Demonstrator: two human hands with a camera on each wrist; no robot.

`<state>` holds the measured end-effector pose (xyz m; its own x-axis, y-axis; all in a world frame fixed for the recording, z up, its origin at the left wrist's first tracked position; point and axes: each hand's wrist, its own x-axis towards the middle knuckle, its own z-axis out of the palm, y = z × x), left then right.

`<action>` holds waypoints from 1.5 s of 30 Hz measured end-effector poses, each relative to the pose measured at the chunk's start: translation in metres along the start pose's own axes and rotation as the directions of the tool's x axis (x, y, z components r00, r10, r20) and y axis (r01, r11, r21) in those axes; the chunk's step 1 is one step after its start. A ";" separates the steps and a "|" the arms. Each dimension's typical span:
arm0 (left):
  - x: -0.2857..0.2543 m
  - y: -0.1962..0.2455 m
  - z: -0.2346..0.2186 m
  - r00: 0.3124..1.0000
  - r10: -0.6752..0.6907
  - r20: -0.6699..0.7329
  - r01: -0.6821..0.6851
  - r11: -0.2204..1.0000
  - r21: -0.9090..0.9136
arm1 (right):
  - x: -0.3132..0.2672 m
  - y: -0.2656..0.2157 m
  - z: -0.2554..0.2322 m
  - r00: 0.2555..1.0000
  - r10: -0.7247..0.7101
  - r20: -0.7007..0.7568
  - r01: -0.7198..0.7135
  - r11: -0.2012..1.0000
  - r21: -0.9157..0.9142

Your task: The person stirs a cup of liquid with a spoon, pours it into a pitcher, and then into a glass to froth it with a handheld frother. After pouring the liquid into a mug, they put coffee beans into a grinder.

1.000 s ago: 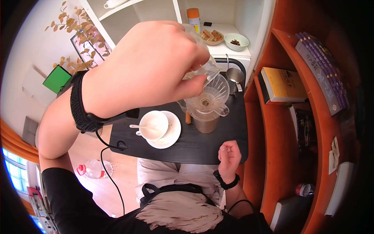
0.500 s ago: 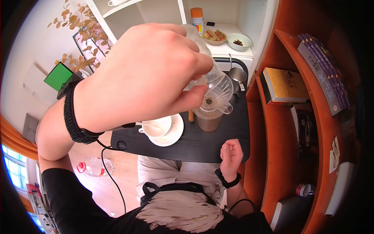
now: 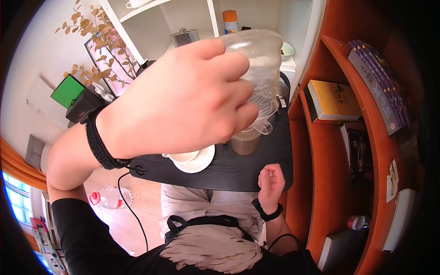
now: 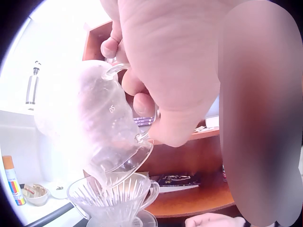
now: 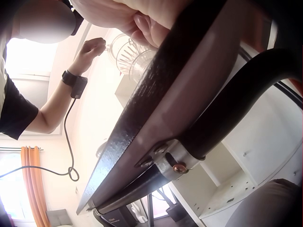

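My left hand [image 3: 183, 96] grips a clear glass carafe [image 3: 261, 50] by its handle, high over the table. In the left wrist view the carafe is steeply tipped, with its spout right at the rim of a clear ribbed coffee dripper [image 4: 110, 198]. Beneath the dripper in the head view stands a see-through vessel [image 3: 245, 145] that looks brownish. A white cup [image 3: 184, 156] on a white saucer [image 3: 204, 160] is partly covered by my left hand. At the table's near right edge my right hand [image 3: 271, 183] rests with loosely curled fingers, holding nothing.
The black tabletop [image 3: 224, 172] has a wooden bookcase [image 3: 302, 151] close on its right. A metal pitcher [image 3: 283, 88] stands behind the dripper, mostly hidden. On the white shelf are a spray can [image 3: 230, 22] and a bowl [image 3: 287, 50]. A plastic bottle [image 3: 110, 197] lies on the floor.
My left hand has turned over and tipped the carafe much more steeply, its base now raised up and to the right. The right hand has stayed put.
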<state>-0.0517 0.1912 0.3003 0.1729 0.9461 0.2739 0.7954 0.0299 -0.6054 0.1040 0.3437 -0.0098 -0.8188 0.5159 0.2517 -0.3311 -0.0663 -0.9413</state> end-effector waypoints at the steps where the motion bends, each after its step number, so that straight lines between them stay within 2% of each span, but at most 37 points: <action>1: -0.002 0.002 -0.001 1.000 0.020 0.001 -0.020 0.998 0.057 | 0.000 0.000 0.000 1.000 0.001 0.001 -0.001 1.000 0.003; 2: -0.004 0.005 -0.002 1.000 0.020 0.001 -0.020 0.998 0.056 | 0.000 0.000 0.000 1.000 0.002 0.001 -0.002 1.000 0.003; 4: -0.008 0.008 -0.005 0.996 0.044 0.075 -0.056 0.983 0.175 | 0.000 -0.001 0.001 1.000 -0.001 -0.004 0.001 1.000 -0.004; 8: -0.019 0.012 0.005 0.997 0.058 0.046 -0.067 0.974 0.215 | 0.000 -0.001 0.002 1.000 0.002 0.005 -0.002 1.000 -0.008; 10: -0.024 0.014 0.012 0.996 0.086 -0.019 -0.078 0.961 0.265 | 0.000 -0.002 0.002 1.000 0.017 -0.005 -0.017 1.000 -0.002; 13: -0.030 0.017 0.014 0.995 0.098 -0.008 -0.090 0.947 0.309 | 0.000 -0.001 0.002 1.000 0.013 -0.006 -0.013 1.000 -0.017; 27: -0.044 0.026 0.034 0.997 0.039 -0.068 -0.014 0.945 0.327 | 0.000 -0.003 0.005 1.000 0.029 0.000 -0.029 0.999 -0.041; 30: -0.050 0.021 0.043 0.990 -0.040 -0.133 0.067 0.975 0.211 | -0.001 -0.004 0.006 0.999 0.039 0.000 -0.039 0.998 -0.048; 32: -0.052 0.014 0.040 0.982 -0.155 -0.105 0.156 0.988 0.004 | 0.001 -0.005 0.007 0.999 0.039 -0.003 -0.039 0.998 -0.053; 33: -0.054 0.012 0.042 0.981 -0.159 -0.111 0.160 0.987 0.002 | 0.000 -0.005 0.007 0.999 0.048 -0.006 -0.048 0.997 -0.058; 35: -0.058 0.009 0.049 0.951 -0.270 -0.152 0.239 0.951 -0.196 | 0.000 -0.006 0.008 0.999 0.053 -0.012 -0.054 0.996 -0.074; 36: -0.061 0.008 0.052 0.949 -0.273 -0.160 0.239 0.950 -0.200 | 0.000 -0.007 0.009 0.998 0.063 -0.022 -0.065 0.996 -0.069; 38: -0.066 0.004 0.058 0.892 -0.386 -0.233 0.320 0.906 -0.277 | 0.001 -0.007 0.011 0.998 0.063 -0.032 -0.065 0.995 -0.071; 39: -0.068 0.002 0.061 0.889 -0.387 -0.245 0.319 0.907 -0.276 | 0.000 -0.006 0.011 0.998 0.056 -0.032 -0.058 0.995 -0.084; 41: -0.072 -0.001 0.066 0.811 -0.527 -0.253 0.407 0.820 -0.402 | 0.001 -0.005 0.012 0.999 0.036 -0.031 -0.039 0.994 -0.102; 43: -0.079 -0.005 0.070 0.789 -0.566 -0.240 0.419 0.780 -0.465 | 0.001 -0.006 0.013 0.999 0.041 -0.029 -0.045 0.983 -0.177; 45: -0.086 -0.006 0.077 0.624 -0.776 -0.087 0.512 0.491 -0.705 | 0.001 -0.004 0.013 0.998 0.037 -0.048 -0.045 0.984 -0.173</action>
<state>-0.1160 0.1341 0.2233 -0.4590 0.5391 0.7062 0.8884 0.2717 0.3699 0.0984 0.3337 -0.0032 -0.8073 0.5532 0.2054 -0.2081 0.0589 -0.9763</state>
